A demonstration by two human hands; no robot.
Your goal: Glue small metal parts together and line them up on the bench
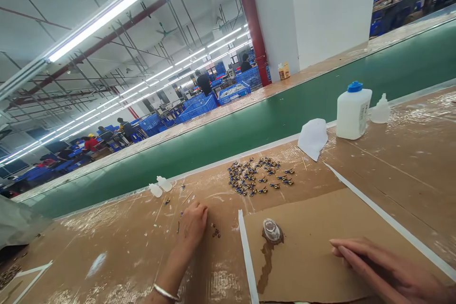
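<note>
My left hand (193,223) rests on the brown-covered table with its fingers curled under; what they hold, if anything, is hidden. Just right of it lie several small dark brown pieces (216,232). A small blue piece (167,202) lies beyond it, to the left. Over the cardboard sheet (309,266), my right hand (377,259) has thumb and forefinger pinched together, and anything between them is too small to make out. Left of that hand, a small clear cup (272,230) sits in a dark wet stain on the cardboard. Farther back is a cluster of small blue-and-gold pieces (245,178).
A white jug with a blue cap (352,111) and a squeeze bottle (381,110) stand back right, near a white paper (313,137). Two small white bottles (160,185) are back left. A green conveyor belt (221,128) runs behind. People work in the distance.
</note>
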